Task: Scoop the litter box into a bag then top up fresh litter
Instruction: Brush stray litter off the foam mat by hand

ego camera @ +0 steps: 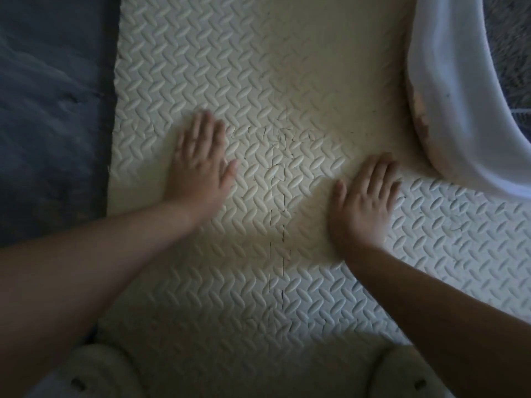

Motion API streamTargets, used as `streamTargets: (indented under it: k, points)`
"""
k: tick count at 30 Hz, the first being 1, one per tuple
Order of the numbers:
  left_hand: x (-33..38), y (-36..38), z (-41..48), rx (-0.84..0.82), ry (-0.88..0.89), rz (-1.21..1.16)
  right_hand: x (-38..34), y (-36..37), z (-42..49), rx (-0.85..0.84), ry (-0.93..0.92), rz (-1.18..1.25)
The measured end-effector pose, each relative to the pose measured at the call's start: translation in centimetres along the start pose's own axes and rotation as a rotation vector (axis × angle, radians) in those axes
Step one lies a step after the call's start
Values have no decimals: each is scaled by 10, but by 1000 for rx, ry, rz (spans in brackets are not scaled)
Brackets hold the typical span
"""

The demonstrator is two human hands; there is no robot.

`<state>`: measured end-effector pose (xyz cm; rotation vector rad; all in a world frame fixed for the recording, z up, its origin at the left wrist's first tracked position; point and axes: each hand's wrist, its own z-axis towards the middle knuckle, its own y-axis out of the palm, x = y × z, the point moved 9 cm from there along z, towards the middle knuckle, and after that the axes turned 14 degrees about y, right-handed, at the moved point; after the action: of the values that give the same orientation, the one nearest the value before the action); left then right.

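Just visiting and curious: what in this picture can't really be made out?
Head view only:
- Litter box: cut off by the right and top edges; its inside is mostly out of frame.
- Left hand and right hand: blurred; whether they touch the mat is unclear.
- Shoes: dark, cut by the bottom edge.

cream foam mat (258,67) with a raised herringbone tread laid over the floor, jigsaw seam (277,196) seen down its middle, dark blue-grey carpet (51,110) exposed along the left, light thrown across the centre, near end pretty dim
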<state>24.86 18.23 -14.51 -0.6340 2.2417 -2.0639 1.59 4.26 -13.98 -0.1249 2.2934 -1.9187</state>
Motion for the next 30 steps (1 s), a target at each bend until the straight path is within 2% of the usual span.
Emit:
streamTargets:
  k: [3, 8, 12, 14, 16, 19, 22, 24, 27, 30]
  points:
    - [47, 14, 10, -13, 87, -38, -19, 1, -5, 6, 30, 21]
    - [82, 15, 25, 35, 164, -232, -65, 9, -15, -20, -54, 48]
    - [98, 10, 22, 21, 370, -361, -82, 12, -26, -31, -292, -2]
    - [91, 3, 17, 50, 410, -396, -82, 4, -25, -83, -391, 130]
    - [69, -8, 13, 119, 335, -435, -75, -15, -17, -82, -429, 336]
    - [24, -25, 8, 223, 54, -648, -68, -30, 2, -47, -421, 479]
    - [-12, -29, 11, 374, -321, -1063, -73, -30, 16, -53, -364, 516]
    - [-18, -25, 21, 407, -485, -1409, -75, -29, 19, -45, -344, 548]
    - [-12, -20, 32, 382, -594, -1902, -75, -29, 17, -16, -316, 592]
    - [0, -19, 38, 334, -578, -2172, -77, -29, 16, 18, -269, 601]
